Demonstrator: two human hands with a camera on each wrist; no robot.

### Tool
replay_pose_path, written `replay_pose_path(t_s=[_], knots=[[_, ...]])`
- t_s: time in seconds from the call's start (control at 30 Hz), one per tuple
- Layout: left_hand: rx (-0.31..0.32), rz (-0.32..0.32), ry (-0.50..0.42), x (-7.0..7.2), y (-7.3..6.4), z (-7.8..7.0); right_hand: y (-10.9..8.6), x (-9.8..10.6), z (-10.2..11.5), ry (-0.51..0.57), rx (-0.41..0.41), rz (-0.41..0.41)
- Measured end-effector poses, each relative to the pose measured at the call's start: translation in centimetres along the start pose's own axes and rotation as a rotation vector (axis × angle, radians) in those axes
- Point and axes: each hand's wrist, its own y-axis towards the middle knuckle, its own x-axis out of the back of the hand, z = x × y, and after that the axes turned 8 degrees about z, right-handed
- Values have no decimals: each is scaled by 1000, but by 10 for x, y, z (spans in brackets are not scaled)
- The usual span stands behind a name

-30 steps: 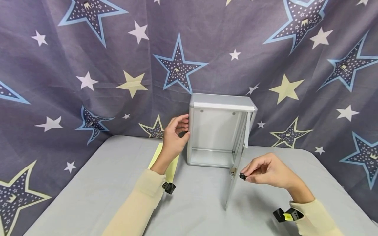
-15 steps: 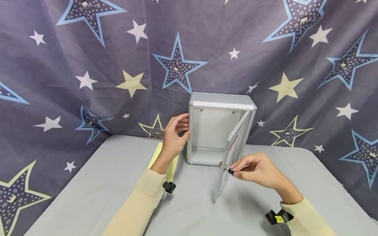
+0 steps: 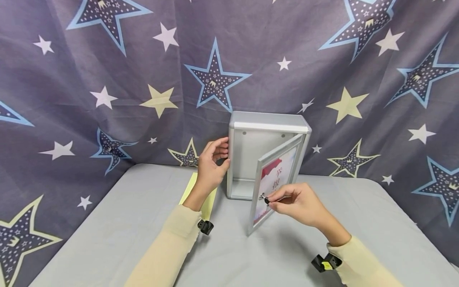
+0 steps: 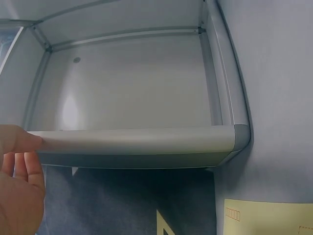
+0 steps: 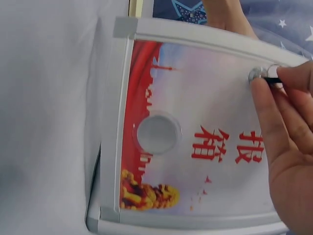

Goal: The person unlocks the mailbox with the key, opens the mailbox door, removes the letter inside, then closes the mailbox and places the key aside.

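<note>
A silver metal letter box point(image 3: 270, 118) stands upright at the back of the table, its hinged door point(image 3: 271, 184) partly open on the right. My left hand point(image 3: 211, 171) rests against the box's left side; in the left wrist view the thumb point(image 4: 22, 139) touches the front rim and the other fingers lie along the side. With thumb and fingers, my right hand point(image 3: 303, 205) pinches a black-headed key point(image 3: 267, 200) in the door's round lock point(image 5: 257, 74). The door's front carries a printed red-and-white panel point(image 5: 220, 98) with red characters and a round window.
A yellow paper envelope point(image 3: 208, 203) lies on the grey-covered table point(image 3: 118, 223), partly under my left forearm. A star-patterned curtain point(image 3: 143, 131) hangs right behind the box. Black camera mounts point(image 3: 326, 263) sit at both wrists.
My right hand has moved left with the key, swinging the door part of the way toward the box, so its printed front now shows. My left hand has stayed at the box's side.
</note>
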Motion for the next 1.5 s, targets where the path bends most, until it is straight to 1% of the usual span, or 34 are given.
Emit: replay_pose_path(t_s=[0.2,0.3,0.47,0.67,0.77,0.9,1.0,1.13,1.5], knots=[[6,0,2,0,0,-1,12,-11,1,-58,-67,-65],[8,1,4,0,-1,-2,18,-17,2,-91,-80,-96],[14,4,5,0,-1,-3,28,-26,-1,-135,-68,-146],[9,-2,8,0,0,-4,39,-33,-4,-144,-65,-187],[1,-1,19,0,0,-3,45,-38,-7,-173,-56,-226],[-12,3,27,0,-1,-2,53,-45,-10,-238,-38,-292],[-20,4,30,0,-1,-2,59,-49,-11,-284,-46,-331],[-23,3,37,1,-1,-1,66,-52,-12,-317,-66,-355],[-19,4,39,0,-1,-2,82,-53,-15,-339,-150,-386]])
